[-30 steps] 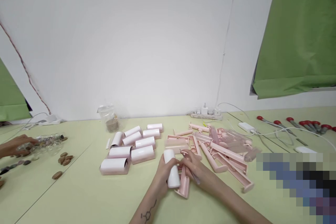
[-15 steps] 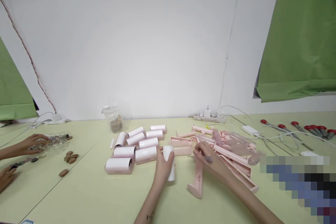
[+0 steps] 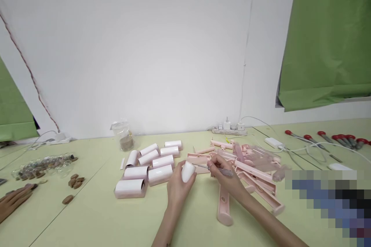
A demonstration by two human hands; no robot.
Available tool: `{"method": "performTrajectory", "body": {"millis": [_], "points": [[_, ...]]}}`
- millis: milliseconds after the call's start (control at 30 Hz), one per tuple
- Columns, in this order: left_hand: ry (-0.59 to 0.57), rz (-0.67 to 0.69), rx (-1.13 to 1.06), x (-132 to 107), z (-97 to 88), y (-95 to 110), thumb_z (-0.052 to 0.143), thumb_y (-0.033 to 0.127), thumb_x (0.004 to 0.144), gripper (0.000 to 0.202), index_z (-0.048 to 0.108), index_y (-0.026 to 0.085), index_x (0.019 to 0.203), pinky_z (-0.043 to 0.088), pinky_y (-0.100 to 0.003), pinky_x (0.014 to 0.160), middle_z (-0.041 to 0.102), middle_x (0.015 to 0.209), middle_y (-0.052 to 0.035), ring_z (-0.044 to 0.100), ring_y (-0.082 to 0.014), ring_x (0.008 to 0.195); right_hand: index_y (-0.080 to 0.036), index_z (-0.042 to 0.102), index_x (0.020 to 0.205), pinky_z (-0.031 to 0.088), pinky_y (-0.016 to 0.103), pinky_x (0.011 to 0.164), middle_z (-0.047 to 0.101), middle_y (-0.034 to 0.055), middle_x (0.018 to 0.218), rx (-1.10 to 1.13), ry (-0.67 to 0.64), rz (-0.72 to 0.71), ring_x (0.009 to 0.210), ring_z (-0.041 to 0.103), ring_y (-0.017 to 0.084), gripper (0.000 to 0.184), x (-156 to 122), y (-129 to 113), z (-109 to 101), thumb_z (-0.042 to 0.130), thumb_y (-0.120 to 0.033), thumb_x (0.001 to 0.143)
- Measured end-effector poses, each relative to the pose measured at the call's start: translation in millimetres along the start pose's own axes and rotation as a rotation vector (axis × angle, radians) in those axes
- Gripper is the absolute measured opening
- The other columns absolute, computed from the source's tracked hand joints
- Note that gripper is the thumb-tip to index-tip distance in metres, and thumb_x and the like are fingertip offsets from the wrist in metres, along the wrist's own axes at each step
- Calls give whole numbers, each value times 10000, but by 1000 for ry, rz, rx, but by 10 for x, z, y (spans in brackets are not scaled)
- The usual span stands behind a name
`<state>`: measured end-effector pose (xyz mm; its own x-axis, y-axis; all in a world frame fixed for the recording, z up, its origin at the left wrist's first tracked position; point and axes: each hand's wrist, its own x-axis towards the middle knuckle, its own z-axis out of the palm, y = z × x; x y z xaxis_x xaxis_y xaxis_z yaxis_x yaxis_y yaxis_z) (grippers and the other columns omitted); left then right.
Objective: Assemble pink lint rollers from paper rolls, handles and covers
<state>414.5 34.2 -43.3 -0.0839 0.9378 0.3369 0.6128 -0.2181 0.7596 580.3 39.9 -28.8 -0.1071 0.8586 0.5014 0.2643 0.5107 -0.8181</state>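
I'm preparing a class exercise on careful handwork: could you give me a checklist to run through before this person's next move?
1. Left hand grips the white cylinder: ok.
2. Right hand holds the thin tool: ok.
3. Tool's tip touches the cylinder: cannot tell; it is close to it.
4. Front pink part is free of the right hand: cannot tell; the hand hides its far end.
5. Other pink parts lie singly: not ok; several overlap.
6. Co-worker's hand is well apart: ok, far left.

Green hangings (image 3: 327,46), perhaps window blinds, flank a white wall (image 3: 145,46) behind a pale green table (image 3: 116,224).
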Motion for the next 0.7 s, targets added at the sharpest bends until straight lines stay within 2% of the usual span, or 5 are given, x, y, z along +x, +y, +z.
{"method": "performTrajectory", "body": {"millis": [367, 567, 700], "points": [[11, -4, -9, 11, -3, -17, 542, 383, 696, 402, 493, 253, 1074, 362, -253, 624, 607, 978, -32, 552, -240, 889, -201, 380, 639, 307, 225, 494, 392, -38, 569, -2, -17, 10, 528, 388, 113, 286, -2, -20, -3, 404, -414, 828], [-23, -28, 4, 41, 21, -65, 558, 348, 687, 431, 529, 245, 1105, 367, -265, 690, 620, 1011, -53, 537, -259, 943, -197, 382, 628, 281, 222, 500, 383, -33, 599, -94, -66, -34, 554, 371, 115, 250, 10, 12, 30, 407, -343, 829], [-35, -43, 49, 63, 46, -59, 528, 370, 714, 419, 521, 271, 1122, 368, -282, 685, 622, 1005, -55, 541, -275, 935, -196, 380, 627, 283, 227, 524, 380, -40, 597, -141, -26, -54, 557, 375, 115, 244, 49, 23, 43, 407, -327, 830]]}}
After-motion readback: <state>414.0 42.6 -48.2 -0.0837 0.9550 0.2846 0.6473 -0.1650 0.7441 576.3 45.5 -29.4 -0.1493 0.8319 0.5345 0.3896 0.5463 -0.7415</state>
